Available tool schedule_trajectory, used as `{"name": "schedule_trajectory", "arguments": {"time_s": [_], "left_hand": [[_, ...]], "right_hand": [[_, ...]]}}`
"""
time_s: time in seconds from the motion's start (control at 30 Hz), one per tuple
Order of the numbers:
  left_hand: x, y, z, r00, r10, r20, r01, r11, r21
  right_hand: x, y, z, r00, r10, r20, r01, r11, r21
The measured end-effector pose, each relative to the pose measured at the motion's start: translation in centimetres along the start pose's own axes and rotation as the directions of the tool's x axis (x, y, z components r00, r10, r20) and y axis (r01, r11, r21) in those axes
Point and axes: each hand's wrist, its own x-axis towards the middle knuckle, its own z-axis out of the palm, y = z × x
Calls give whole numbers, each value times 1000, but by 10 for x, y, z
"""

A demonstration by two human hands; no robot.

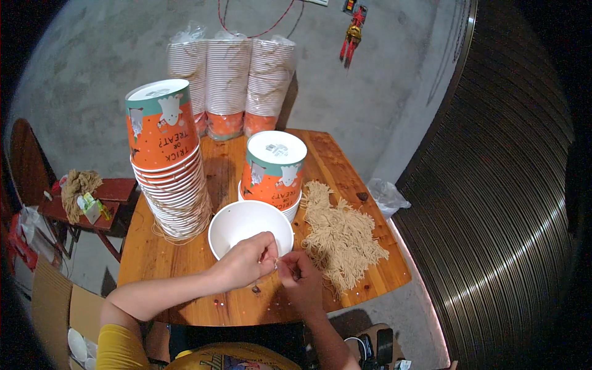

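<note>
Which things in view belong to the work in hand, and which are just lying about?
Seems part of the work:
left hand and right hand, fingertips close together
white tub, beside both hands
cord pile
tall tub stack
short tub stack
wrapped tub stacks, perhaps

Seems just lying about or background:
plastic bag
wall ornament
red bench

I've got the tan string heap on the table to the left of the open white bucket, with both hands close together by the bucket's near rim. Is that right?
Wrong side: the head view shows the tan string heap to the right of the open white bucket. The rest stands.
</note>
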Motion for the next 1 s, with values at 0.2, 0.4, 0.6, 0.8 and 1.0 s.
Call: {"name": "schedule_trajectory", "arguments": {"time_s": [0.2,0.4,0.6,0.8,1.0], "left_hand": [[5,1,-5,991,-109,81,118,985,-126],[10,-7,-8,970,-163,181,224,890,-396],[16,-7,-8,949,-228,219,301,860,-413],[14,-6,-9,954,-228,197,291,865,-408],[12,2,-10,959,-221,180,272,897,-349]], "right_hand": [[2,2,1,999,-28,-33,28,1000,-6],[4,12,4,996,-54,-71,52,998,-36],[6,14,-6,958,-279,-64,260,941,-218],[7,3,-16,866,-483,132,476,711,-518],[17,-2,-22,802,-559,211,566,598,-568]]}}
